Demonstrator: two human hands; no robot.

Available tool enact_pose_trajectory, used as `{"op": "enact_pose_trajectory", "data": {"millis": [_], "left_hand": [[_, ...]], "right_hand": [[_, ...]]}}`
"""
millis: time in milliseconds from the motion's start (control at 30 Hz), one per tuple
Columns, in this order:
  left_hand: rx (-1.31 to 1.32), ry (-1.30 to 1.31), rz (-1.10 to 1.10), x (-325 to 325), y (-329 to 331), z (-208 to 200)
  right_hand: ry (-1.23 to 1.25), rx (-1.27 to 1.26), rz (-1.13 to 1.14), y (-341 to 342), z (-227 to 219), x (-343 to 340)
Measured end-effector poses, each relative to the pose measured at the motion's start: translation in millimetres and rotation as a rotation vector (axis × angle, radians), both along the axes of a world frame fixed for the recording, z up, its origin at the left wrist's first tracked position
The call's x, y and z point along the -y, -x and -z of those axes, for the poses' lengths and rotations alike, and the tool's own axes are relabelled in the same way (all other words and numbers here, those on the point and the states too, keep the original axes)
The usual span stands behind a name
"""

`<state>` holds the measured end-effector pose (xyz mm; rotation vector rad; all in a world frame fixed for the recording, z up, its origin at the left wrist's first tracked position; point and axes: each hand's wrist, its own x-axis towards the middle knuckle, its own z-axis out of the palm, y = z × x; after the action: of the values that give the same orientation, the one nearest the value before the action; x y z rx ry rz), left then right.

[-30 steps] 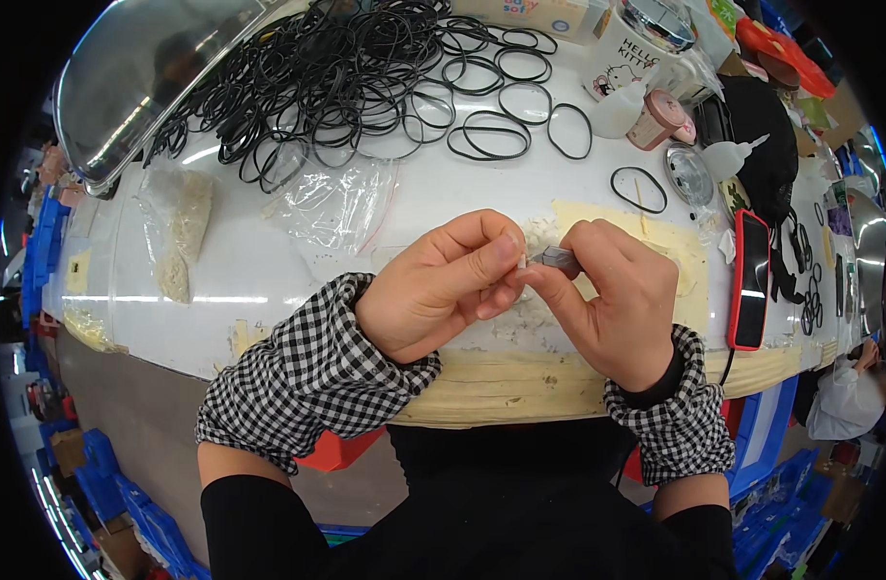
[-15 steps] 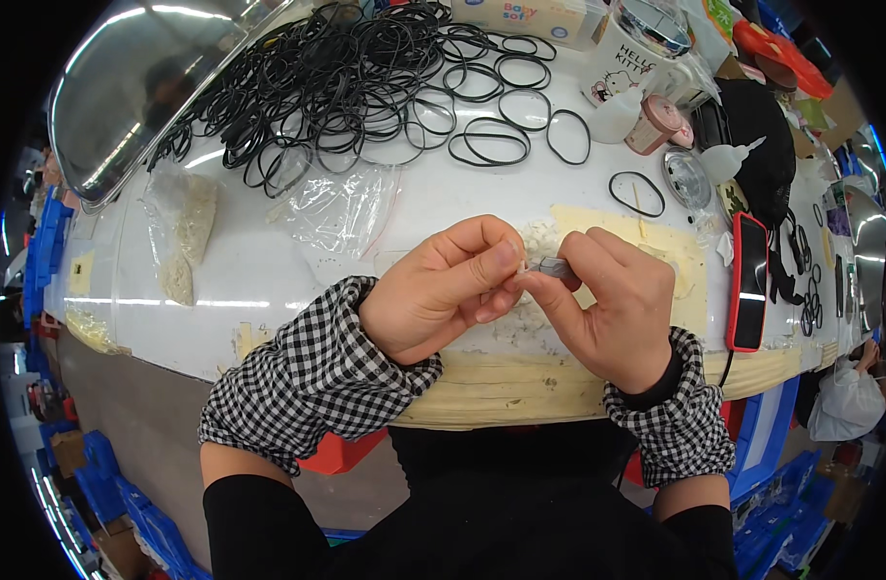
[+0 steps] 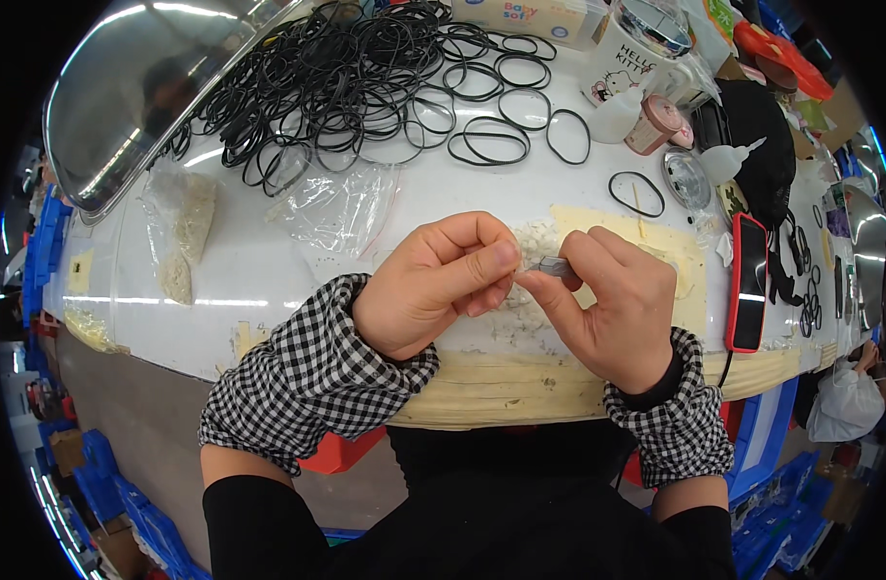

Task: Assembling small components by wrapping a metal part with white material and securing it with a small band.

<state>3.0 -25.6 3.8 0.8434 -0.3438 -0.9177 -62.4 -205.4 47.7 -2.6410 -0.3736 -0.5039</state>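
My right hand [image 3: 617,304] is closed on a small grey metal blade [image 3: 553,266], gripped between thumb and curled fingers with its end toward my left hand. My left hand [image 3: 438,280] is pinched, thumb against fingertips; whatever it holds is too small to make out. The two hands' fingertips are close together above the near part of the table. Behind and under them lies a scatter of small whitish bits [image 3: 537,235] on yellow tape [image 3: 689,290]. Both forearms wear black-and-white checked sleeves.
A heap of black rubber rings [image 3: 336,87] covers the back of the white table. A bag of cream-coloured small pieces [image 3: 185,232] and a clear plastic bag [image 3: 341,208] lie at left. A red-cased phone [image 3: 749,285], white mug [image 3: 624,68] and squeeze bottle [image 3: 728,161] are at right.
My left hand has shifted slightly to the left, so a small gap shows between its fingertips and the blade. My right hand has hardly moved.
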Motion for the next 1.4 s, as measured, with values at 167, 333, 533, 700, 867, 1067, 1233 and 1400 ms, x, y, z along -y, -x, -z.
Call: {"op": "enact_pose_trajectory", "data": {"millis": [167,333,533,700,867,1067,1233,1400], "left_hand": [[0.001,-0.009,-0.024,-0.1,0.1,0.0],[0.008,0.002,-0.020,0.7,-0.3,0.3],[0.045,0.008,0.041,1.0,-2.2,0.2],[-0.061,0.233,0.087,9.0,0.9,10.4],[-0.076,0.310,0.123,11.0,-0.4,13.5],[-0.050,0.296,0.093,11.5,0.3,11.0],[-0.032,0.261,0.092,10.8,-1.0,10.3],[-0.043,0.250,0.092,11.1,-0.1,10.7]], "right_hand": [[0.003,0.021,0.005,-0.9,0.7,-0.8],[0.021,-0.031,-0.004,1.7,-0.2,1.3],[-0.018,0.006,-0.009,0.5,0.3,0.7],[-0.050,0.034,-0.032,1.1,-1.1,-0.4],[-0.053,0.043,-0.042,2.3,-1.2,0.1],[-0.068,0.079,-0.042,2.0,0.1,0.8],[-0.089,0.042,-0.039,3.7,-2.8,1.2],[-0.054,0.119,-0.027,2.1,2.6,2.7]]}}
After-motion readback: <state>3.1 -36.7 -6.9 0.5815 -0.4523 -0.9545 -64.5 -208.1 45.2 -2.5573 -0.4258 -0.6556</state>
